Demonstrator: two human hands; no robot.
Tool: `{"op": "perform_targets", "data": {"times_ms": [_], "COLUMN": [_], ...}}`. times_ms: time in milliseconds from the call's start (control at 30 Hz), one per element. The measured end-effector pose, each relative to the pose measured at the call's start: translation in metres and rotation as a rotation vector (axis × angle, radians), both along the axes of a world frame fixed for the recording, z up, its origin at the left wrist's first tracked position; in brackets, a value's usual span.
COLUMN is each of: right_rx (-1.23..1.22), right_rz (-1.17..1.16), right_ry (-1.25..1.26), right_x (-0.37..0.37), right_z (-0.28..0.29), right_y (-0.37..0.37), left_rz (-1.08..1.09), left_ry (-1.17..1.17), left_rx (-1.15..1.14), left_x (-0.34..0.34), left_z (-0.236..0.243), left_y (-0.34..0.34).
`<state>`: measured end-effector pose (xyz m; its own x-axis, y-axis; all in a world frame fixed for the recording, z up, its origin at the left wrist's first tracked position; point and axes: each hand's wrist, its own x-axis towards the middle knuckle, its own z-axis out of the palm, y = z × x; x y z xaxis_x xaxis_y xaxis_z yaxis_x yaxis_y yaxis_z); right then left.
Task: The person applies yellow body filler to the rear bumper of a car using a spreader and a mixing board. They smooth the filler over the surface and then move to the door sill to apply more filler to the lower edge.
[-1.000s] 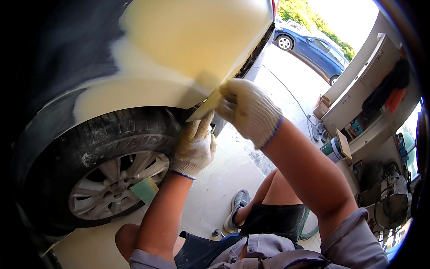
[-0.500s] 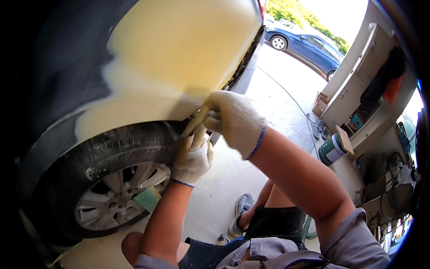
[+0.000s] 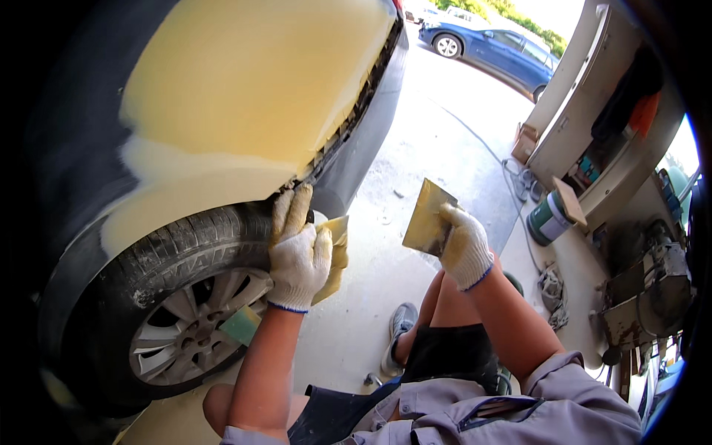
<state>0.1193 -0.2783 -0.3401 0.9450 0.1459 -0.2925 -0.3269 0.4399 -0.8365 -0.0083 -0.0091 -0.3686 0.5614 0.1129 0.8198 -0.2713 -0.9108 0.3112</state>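
Filler (image 3: 245, 96) already coats most of the fender; the lower edge above the tyre (image 3: 178, 259) looks unfinished. Your left hand (image 3: 300, 256) grips a loaded spreader (image 3: 337, 256) there. At 3 o'clock, your right hand (image 3: 463, 248) grasps a metal spreader (image 3: 426, 219), clear of the panel.

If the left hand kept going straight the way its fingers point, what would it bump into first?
The left hand points up, its fingertips at the lower edge of the yellow-coated car panel above the tyre. It would most likely meet that panel edge almost at once; whether it already touches is hard to tell.
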Motion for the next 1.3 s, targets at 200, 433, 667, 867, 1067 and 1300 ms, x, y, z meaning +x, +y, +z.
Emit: {"op": "perform_targets", "data": {"times_ms": [200,433,667,867,1067,1300], "right_rx": [-0.143,-0.176,-0.893,-0.467,-0.057,-0.082], "right_rz": [0.249,0.427,0.350,0.247,0.131,-0.050], "right_ry": [-0.485,-1.095,-1.720,-0.736,-0.721,-0.832], "right_x": [-0.054,-0.058,-0.063,-0.030,0.077,0.188], "right_z": [-0.032,-0.049,-0.050,-0.059,0.043,0.170], "right_y": [-0.005,-0.018,-0.015,-0.020,0.070,0.144], "left_rz": [-0.051,-0.062,-0.102,0.061,0.326,0.250], "left_ry": [0.073,0.089,0.192,0.087,0.143,0.147], "left_rx": [-0.328,-0.549,-0.752,-0.085,0.170,0.015], "left_x": [-0.009,-0.007,-0.008,-0.004,-0.001,0.008], "left_z": [0.006,0.020,0.003,0.018,0.006,0.006], "left_y": [-0.017,-0.038,-0.036,-0.032,-0.011,-0.012]}}
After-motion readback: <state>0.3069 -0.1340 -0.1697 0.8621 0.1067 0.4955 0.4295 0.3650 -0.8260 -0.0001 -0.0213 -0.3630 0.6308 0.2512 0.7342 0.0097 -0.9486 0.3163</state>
